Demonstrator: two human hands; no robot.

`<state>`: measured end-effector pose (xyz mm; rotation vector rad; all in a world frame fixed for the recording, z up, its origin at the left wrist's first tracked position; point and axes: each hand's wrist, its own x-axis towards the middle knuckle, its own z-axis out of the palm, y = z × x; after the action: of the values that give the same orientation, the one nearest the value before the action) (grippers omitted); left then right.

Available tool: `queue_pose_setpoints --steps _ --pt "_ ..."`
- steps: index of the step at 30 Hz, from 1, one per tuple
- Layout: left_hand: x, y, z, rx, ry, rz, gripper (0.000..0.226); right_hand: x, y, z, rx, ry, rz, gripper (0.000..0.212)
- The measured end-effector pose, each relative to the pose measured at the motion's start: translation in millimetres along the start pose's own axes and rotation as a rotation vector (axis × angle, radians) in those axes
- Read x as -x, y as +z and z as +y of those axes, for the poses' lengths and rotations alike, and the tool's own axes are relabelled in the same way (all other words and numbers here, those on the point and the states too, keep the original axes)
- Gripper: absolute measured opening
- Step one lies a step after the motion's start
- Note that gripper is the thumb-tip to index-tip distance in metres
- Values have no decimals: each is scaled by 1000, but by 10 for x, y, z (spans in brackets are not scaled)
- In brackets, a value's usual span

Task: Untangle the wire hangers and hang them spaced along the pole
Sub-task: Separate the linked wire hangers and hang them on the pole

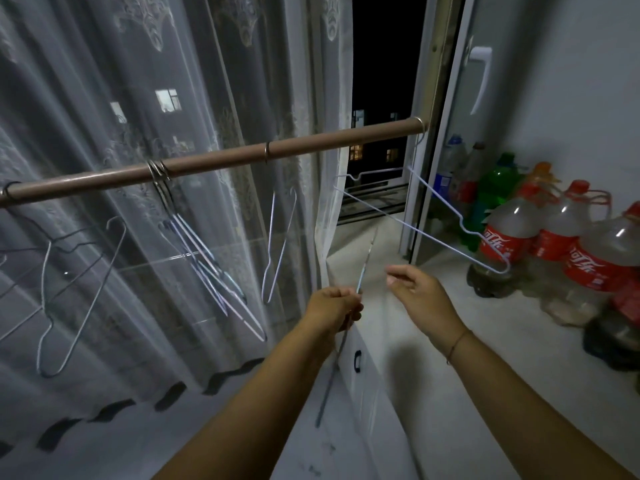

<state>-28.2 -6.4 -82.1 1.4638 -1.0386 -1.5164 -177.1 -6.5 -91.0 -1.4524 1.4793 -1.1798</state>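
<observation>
Left hand (334,306) gripping hanger (331,379); red Coca-Cola bottles (504,244) beyond.

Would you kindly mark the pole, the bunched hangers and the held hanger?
pole (214,159): head view, bare middle stretch.
bunched hangers (157,171): head view, their hooks.
held hanger (364,268): head view, wire above left hand (334,306).

Before you, thin metal wire hangers (207,263) with a dull sheen hang on a smooth, matt brown pole (225,158). Sheer lace cloth curtain (104,98). Glossy clear plastic bottles (505,237) on your pale matt counter (512,334).
</observation>
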Motion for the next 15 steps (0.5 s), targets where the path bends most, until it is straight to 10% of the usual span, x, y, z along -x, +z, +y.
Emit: queue_pose_setpoints --steps 6,10,15 --pt "51 -64 -104 -167 58 -2 20 -129 -105 304 496 -112 -105 44" --pt "65 -112 -179 -253 130 47 22 -12 -205 335 737 -158 -43 19" --pt "11 -76 -260 -480 256 171 22 246 -358 165 492 -51 -96 14"
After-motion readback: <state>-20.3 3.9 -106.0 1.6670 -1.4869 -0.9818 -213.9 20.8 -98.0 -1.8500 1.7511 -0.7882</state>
